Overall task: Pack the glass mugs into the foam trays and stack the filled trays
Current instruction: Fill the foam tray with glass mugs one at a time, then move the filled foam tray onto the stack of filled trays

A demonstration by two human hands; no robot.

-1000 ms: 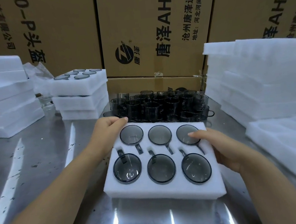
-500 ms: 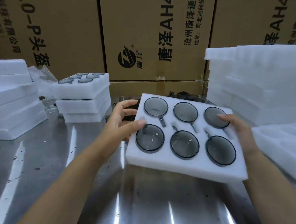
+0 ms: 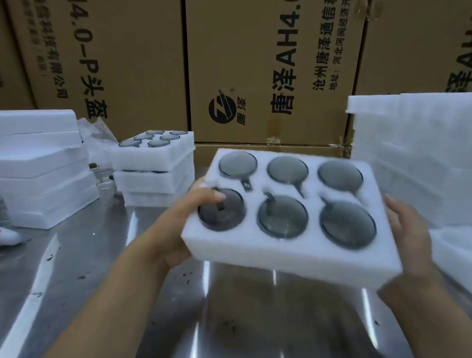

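Foam tray (image 3: 295, 260) is held up off the counter (image 3: 94, 281) between both hands, tilted, w/ its right end nearer the camera. Six glass mugs (image 3: 283, 220) sit in its pockets, 2 rows of 3, handles in the slots.

Left hand (image 3: 187, 222) clamps the tray's left end: thumb over the top edge & onto the near-left mug, fingers underneath. Right hand (image 3: 409, 227) grips the right end, palm against the side wall; its fingers are hidden behind the foam.

Beyond the left hand, on the counter, stands a stack of filled trays (image 3: 154, 164), 3 high, mug rims showing in the top one. Further out to the left of that hand is a taller stack of plain foam slabs (image 3: 36, 170). Just past the right hand is a big pile of foam sheets (image 3: 430, 158). Cardboard cartons (image 3: 245, 61) w/ printed text wall off the back.
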